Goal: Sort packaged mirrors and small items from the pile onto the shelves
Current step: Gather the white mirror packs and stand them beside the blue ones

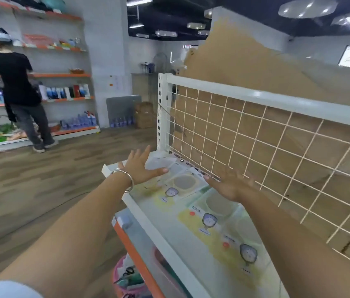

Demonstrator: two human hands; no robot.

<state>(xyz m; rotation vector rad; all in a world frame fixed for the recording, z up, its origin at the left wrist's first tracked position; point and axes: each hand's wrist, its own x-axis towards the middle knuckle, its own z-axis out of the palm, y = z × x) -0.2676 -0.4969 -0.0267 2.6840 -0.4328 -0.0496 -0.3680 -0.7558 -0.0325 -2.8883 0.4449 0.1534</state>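
Both arms reach out over the top shelf (148,216) of a white rack. The left hand (140,168) is spread flat at the far left end of the shelf, fingers straight and fanned, holding nothing. Its thumb lies over a clear pack (161,163) at that end, and it seems to rest on the pack, though blur makes contact hard to judge. A silver bangle (126,179) circles the left wrist.

The right hand (231,184) is also wide open, palm down with the fingers splayed. It grips nothing and hovers over the far side of the shelf, just beside the wire grid (256,147) that forms the rack's back.

The mirror packs (183,183) lie flat in a row along the shelf, running from between the hands to the near right. Each one is a pale green and yellow card with a round grey window and a small mirror picture below it. One pack sits between the two hands; the next (217,205) is under the right wrist; another (245,248) is nearer still.

Brown cardboard (234,67) stands behind the grid. Below the shelf, near left, a pink basket (118,274) holds scissors (127,272). Far left, another person (17,82) stands facing stocked wall shelves (62,75).
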